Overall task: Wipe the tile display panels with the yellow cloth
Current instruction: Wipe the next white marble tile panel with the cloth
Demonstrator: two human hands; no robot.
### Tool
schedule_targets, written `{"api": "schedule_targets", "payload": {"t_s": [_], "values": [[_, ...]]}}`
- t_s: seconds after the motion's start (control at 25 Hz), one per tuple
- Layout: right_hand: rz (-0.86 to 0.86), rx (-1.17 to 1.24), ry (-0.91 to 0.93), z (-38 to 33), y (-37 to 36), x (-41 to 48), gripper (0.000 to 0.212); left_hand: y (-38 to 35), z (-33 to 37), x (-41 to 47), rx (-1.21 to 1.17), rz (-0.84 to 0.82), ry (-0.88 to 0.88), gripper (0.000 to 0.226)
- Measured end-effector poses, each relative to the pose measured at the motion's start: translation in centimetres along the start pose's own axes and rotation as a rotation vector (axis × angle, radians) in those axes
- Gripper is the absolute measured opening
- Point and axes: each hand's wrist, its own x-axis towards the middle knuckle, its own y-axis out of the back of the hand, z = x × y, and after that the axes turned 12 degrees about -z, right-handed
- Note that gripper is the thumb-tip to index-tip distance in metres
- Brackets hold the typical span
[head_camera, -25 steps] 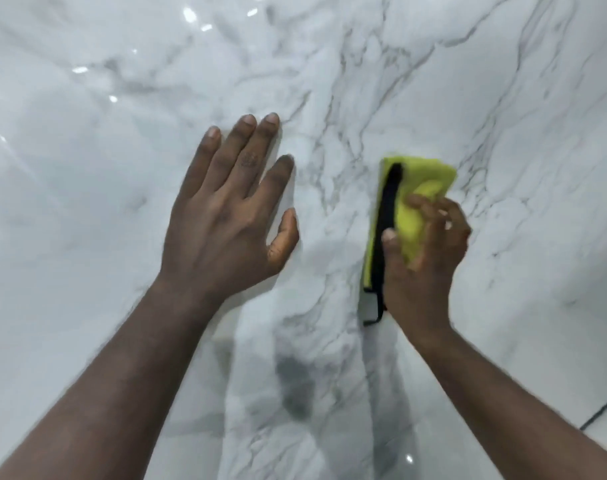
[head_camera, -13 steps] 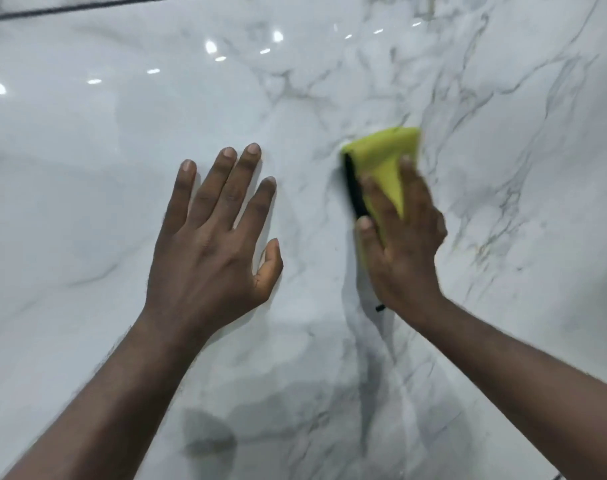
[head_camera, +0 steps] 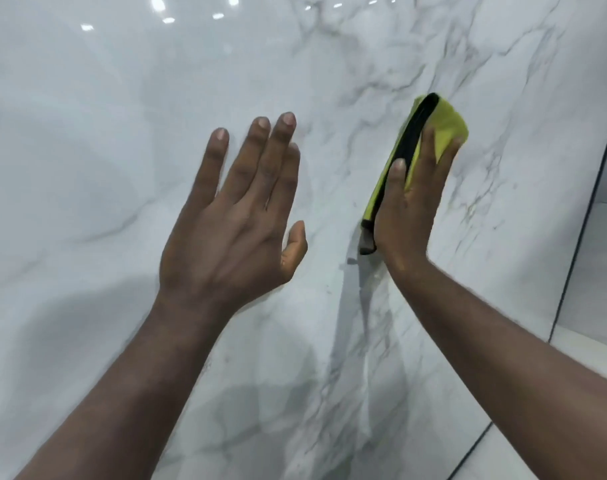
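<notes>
Progress: mid-wipe on marble tile panel (head_camera: 87,168), yellow cloth (head_camera: 447,129) pressed under flat fingers of rt hand (head_camera: 413,209); lt hand (head_camera: 232,223) fingers straight, holding nothing. Cleaned share unclear; adjacent panel (head_camera: 600,271) prob. pending.

Left hand (head_camera: 226,233): bare, seen from the back, with tendon ridges running to the knuckles.
Left fingers (head_camera: 260,161): long, with creased knuckles and short, trimmed nails.
Right hand (head_camera: 409,202): bare, seen from the thumb side; one short thumbnail shows.
Left forearm (head_camera: 129,393): bare down to the picture's lower edge, slightly blurred.
Right forearm (head_camera: 503,358): bare, running to the right edge.
</notes>
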Motion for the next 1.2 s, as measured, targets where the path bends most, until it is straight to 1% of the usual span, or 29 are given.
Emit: {"api": "schedule_targets", "payload": {"t_s": [0.04,0.12,0.16,0.2,0.24,0.28,0.32,0.4,0.44,0.48,0.52,0.56,0.6,0.68,0.72,0.76,0.8,0.84,0.88,0.96,1.0,1.04,1.08,1.12,1.16,1.2], "values": [[-0.023,-0.041,0.052,0.1,-0.4,-1.1,0.057,0.0,0.0,0.0,0.010,-0.015,-0.022,0.077],[-0.168,-0.183,0.287,1.9,-0.6,-3.4,0.055,-0.2,0.1,0.0,0.042,-0.021,-0.069,0.078],[-0.173,-0.170,0.285,2.7,-0.3,-4.3,0.056,-0.3,0.0,-0.1,0.065,-0.013,-0.094,0.078],[-0.129,-0.075,0.140,3.5,-0.1,-5.0,0.057,-0.4,-0.1,-0.2,0.089,-0.007,-0.117,0.078],[-0.071,0.049,-0.073,3.6,0.3,-5.7,0.058,-0.4,-0.1,-0.3,0.104,-0.002,-0.137,0.077],[-0.072,0.120,-0.216,3.6,0.6,-6.5,0.059,-0.4,0.0,-0.4,0.111,0.001,-0.156,0.077],[-0.127,0.107,-0.203,3.6,0.7,-7.5,0.060,-0.4,0.1,-0.4,0.119,0.002,-0.177,0.076],[-0.246,0.022,0.015,5.1,0.9,-9.9,0.061,-0.3,0.1,-0.2,0.126,-0.002,-0.235,0.076],[-0.240,0.031,0.008,6.0,0.9,-10.6,0.061,-0.3,0.1,-0.2,0.123,0.003,-0.255,0.075],[-0.171,0.097,-0.139,6.7,0.9,-11.1,0.061,-0.2,0.0,-0.2,0.112,0.012,-0.266,0.074],[-0.101,0.182,-0.339,6.7,1.0,-11.4,0.061,-0.1,0.1,-0.2,0.097,0.017,-0.268,0.073],[-0.088,0.249,-0.457,6.7,1.2,-11.6,0.062,-0.1,0.2,-0.3,0.084,0.019,-0.262,0.072],[-0.123,0.236,-0.409,6.7,1.2,-12.1,0.063,-0.1,0.2,-0.3,0.080,0.022,-0.257,0.071],[-0.242,0.147,-0.135,7.8,1.3,-13.2,0.065,-0.2,0.2,-0.2,0.083,0.036,-0.264,0.071],[-0.260,0.139,-0.104,8.6,1.5,-13.5,0.064,-0.3,0.3,-0.1,0.085,0.048,-0.269,0.070],[-0.220,0.181,-0.199,9.2,1.6,-13.6,0.064,-0.2,0.3,-0.2,0.090,0.062,-0.271,0.070],[-0.171,0.250,-0.361,9.1,1.7,-13.4,0.065,-0.2,0.4,-0.2,0.097,0.078,-0.269,0.069],[-0.175,0.297,-0.454,8.9,1.7,-13.4,0.065,-0.3,0.3,-0.2,0.101,0.092,-0.268,0.069],[-0.233,0.281,-0.365,8.4,1.8,-13.5,0.066,-0.3,0.4,-0.2,0.101,0.095,-0.267,0.068],[-0.381,0.174,0.008,8.0,1.8,-14.1,0.064,-0.2,0.3,-0.1,0.090,0.085,-0.261,0.068],[-0.384,0.164,0.059,7.8,1.8,-13.8,0.062,-0.1,0.4,-0.1,0.092,0.084,-0.256,0.068],[-0.323,0.219,-0.048,7.7,1.6,-13.4,0.062,0.0,0.4,-0.2,0.094,0.082,-0.256,0.068],[-0.237,0.304,-0.235,7.2,1.4,-12.8,0.063,0.1,0.4,-0.2,0.094,0.079,-0.261,0.068],[-0.197,0.347,-0.350,6.7,1.3,-12.4,0.064,0.1,0.4,-0.2,0.089,0.079,-0.264,0.068],[-0.217,0.306,-0.305,6.5,1.2,-12.6,0.065,0.1,0.4,-0.1,0.087,0.081,-0.265,0.068],[-0.285,0.222,-0.139,7.2,1.2,-13.2,0.065,0.1,0.5,-0.1,0.086,0.082,-0.264,0.068]]}}
